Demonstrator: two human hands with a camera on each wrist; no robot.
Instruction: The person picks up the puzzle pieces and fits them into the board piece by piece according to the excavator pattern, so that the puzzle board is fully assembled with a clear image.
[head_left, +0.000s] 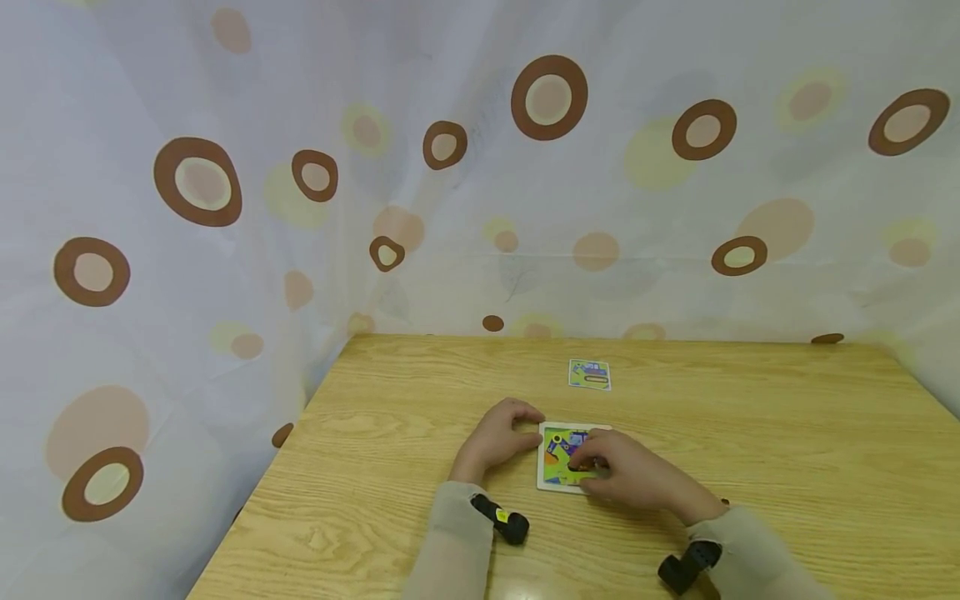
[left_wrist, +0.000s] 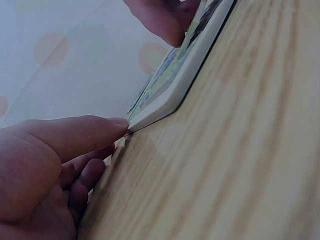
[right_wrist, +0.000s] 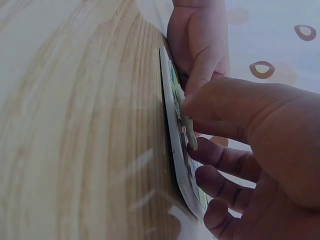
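Observation:
A square jigsaw puzzle board point(head_left: 551, 486) with a white border lies flat on the wooden table, its colourful picture partly covered by a hand. My left hand point(head_left: 492, 437) is at the board's left side, thumb and forefinger tips touching its edge near the far corner. Over the right half, my right hand point(head_left: 633, 471) pinches a thin puzzle piece point(right_wrist: 191, 135) between thumb and fingers. That piece stands tilted above the board in the right wrist view. A dark gap shows in the picture beside the fingertips.
Beyond the board lies a small square picture card point(head_left: 590, 374) with a similar vehicle drawing. A white curtain point(head_left: 480, 208) with brown rings hangs behind and left of the wooden table point(head_left: 360, 450). Each wrist carries a black camera.

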